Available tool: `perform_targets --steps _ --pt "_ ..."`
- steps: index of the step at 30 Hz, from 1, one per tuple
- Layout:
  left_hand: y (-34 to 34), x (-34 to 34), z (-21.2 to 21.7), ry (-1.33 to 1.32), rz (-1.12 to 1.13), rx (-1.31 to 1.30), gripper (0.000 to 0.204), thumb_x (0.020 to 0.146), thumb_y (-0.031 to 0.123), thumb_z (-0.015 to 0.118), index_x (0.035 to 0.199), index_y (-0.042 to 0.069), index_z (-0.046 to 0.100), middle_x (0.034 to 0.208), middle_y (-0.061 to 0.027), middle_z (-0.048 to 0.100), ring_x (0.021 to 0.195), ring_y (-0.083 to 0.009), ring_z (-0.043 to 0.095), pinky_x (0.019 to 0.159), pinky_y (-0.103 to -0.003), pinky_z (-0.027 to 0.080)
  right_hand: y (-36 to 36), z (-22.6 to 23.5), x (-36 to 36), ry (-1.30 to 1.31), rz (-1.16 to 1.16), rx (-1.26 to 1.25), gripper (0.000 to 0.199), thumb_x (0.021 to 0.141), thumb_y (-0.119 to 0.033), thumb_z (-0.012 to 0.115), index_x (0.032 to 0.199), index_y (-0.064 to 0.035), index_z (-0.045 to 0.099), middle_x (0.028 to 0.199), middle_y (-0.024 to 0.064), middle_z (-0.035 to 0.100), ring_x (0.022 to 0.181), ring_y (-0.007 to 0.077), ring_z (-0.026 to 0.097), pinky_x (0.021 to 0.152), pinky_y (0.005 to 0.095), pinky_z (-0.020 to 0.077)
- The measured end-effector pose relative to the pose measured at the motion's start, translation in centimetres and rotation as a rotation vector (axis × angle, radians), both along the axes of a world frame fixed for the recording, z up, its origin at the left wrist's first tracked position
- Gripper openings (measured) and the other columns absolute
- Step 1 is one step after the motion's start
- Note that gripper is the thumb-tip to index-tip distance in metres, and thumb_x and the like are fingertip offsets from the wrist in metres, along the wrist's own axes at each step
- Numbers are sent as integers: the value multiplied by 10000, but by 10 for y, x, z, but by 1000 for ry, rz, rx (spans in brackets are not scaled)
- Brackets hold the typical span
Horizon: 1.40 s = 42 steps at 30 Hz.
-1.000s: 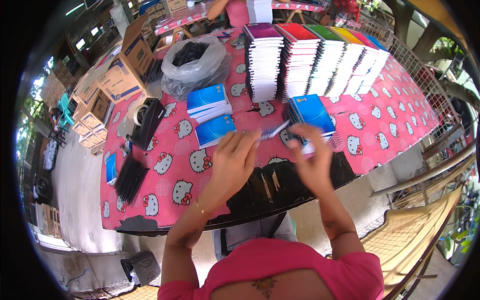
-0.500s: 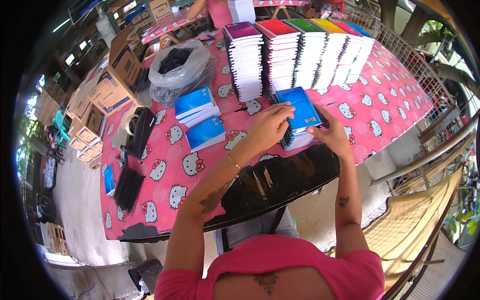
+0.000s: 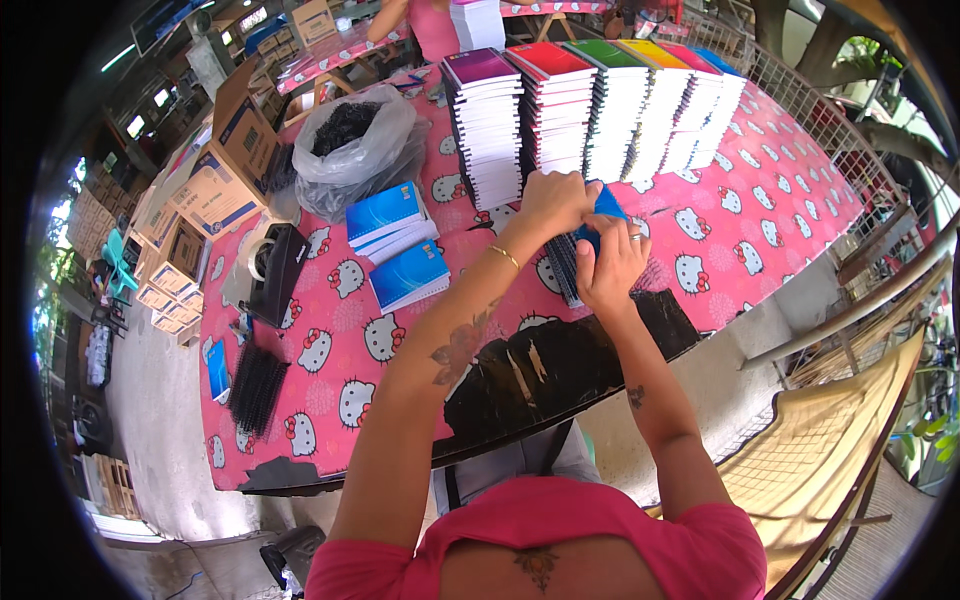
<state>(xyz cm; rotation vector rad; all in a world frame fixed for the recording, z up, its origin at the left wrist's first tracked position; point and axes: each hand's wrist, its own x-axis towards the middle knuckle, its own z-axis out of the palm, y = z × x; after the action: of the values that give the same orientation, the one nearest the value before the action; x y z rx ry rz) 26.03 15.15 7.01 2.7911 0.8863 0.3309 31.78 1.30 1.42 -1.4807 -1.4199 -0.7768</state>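
Far left of the tabletop (image 3: 480,235): small blue notebook (image 3: 217,370), bundle of black spiral bindings (image 3: 258,390), then tape dispenser (image 3: 282,275) and plastic bag (image 3: 355,172) with black coils (image 3: 350,125) inside. Next, two piles of blue notebooks: rear pile (image 3: 384,215), front pile (image 3: 410,272), close together.

Left hand (image 3: 562,203): fingers curled at the far-left part of the blue notebook (image 3: 612,203); grip hidden, can't tell if it's pinching. Notebook sits right of the left hand and just beyond the right one, mostly covered. Its black spiral edge (image 3: 563,268) runs down toward the wearer, near end slightly right (long axis seems to follow it; hands hide the outline). Neither hand clearly nearer, both are right at it.

Right hand (image 3: 612,265): at the notebook's near-right side, fingers bent over it, thumb apart; can't tell if it's gripping. Row of tall notebook stacks (image 3: 553,118) stands behind, extending right.
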Motion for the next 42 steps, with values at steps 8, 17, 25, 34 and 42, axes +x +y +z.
perform_targets --steps 8,17,25,34,42 --pt "-16 -117 -12 -675 -18 252 260 914 205 664 1123 51 667 1127 -179 650 1032 -387 612 896 -448 490 -26 16 7 147 96 -196 276 938 -294 611 1101 -71 618 993 71 649 920 299 600 875 457 383" --pt "-44 -284 -106 -253 124 427 331 815 11 638 1144 31 665 1031 -99 654 942 -294 634 780 -390 546 -21 -5 -93 332 793 -326 328 850 -68 688 1174 -55 636 1161 161 637 1106 341 604 954 440 447" --pt "-27 -286 -98 -412 292 59 192 859 53 666 1046 69 708 924 -78 691 808 -294 653 702 -410 539 1 -28 -102 528 891 -394 389 823 6 694 1203 -43 624 1223 182 618 1158 353 591 986 396 462" --pt "-122 -265 -82 -474 77 415 209 830 49 661 1037 47 687 1057 -151 687 944 -338 654 835 -453 524 -9 -60 -109 756 967 -644 424 795 -23 783 1182 -31 610 1100 73 637 1029 190 609 895 327 485" --pt "-112 -510 -130 -91 1095 565 375 792 62 689 1159 3 647 1028 -159 597 936 -353 572 847 -441 492 -17 -72 -106 950 945 -740 367 797 -31 793 1115 -37 609 1021 55 635 934 137 602 822 288 486"
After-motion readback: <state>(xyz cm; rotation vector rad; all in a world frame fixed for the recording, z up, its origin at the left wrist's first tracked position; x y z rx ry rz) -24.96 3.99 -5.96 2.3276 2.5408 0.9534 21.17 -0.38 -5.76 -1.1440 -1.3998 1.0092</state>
